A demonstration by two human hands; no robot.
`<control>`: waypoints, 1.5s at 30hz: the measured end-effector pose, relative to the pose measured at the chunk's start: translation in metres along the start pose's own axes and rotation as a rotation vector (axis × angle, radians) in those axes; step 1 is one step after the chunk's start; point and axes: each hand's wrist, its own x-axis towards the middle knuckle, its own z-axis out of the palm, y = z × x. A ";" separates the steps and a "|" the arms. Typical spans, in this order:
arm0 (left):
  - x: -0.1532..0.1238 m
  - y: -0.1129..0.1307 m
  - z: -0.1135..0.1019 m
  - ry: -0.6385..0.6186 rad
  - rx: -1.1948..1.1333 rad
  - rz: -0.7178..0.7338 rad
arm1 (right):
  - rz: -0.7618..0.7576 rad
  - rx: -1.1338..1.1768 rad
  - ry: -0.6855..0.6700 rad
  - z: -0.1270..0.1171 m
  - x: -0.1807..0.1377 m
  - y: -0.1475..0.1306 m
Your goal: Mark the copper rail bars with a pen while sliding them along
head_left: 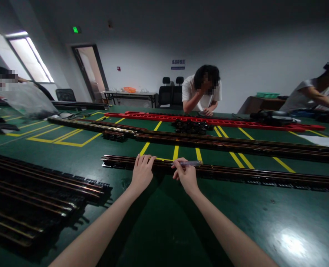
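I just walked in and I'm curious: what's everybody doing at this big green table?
The person wearing the camera rests the left hand on a long dark metal rail lying on the green table, fingers draped over its top. The right hand pinches a thin pale pen-like tool, held level along the same rail. More dark rails lie stacked at the left. Across the table, a person in a white shirt leans over beside a long red strip.

The long rail [236, 173] under my left hand [142, 175] is dark and glossy, with coppery metal strips. The pen [190, 162] in my right hand [187, 177] may be clear plastic; it is too small to be sure. The green bench [264, 222] is smooth and shiny, the red rail [236, 123] matt.
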 end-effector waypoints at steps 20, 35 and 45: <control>0.002 0.000 -0.002 -0.037 -0.084 0.043 | -0.016 -0.058 -0.016 0.001 0.000 -0.003; 0.001 0.004 -0.002 -0.012 -0.013 0.038 | -0.003 -0.006 -0.008 0.003 0.000 -0.005; 0.001 0.004 -0.005 0.005 -0.014 0.024 | -0.007 -0.022 -0.043 0.001 0.001 -0.004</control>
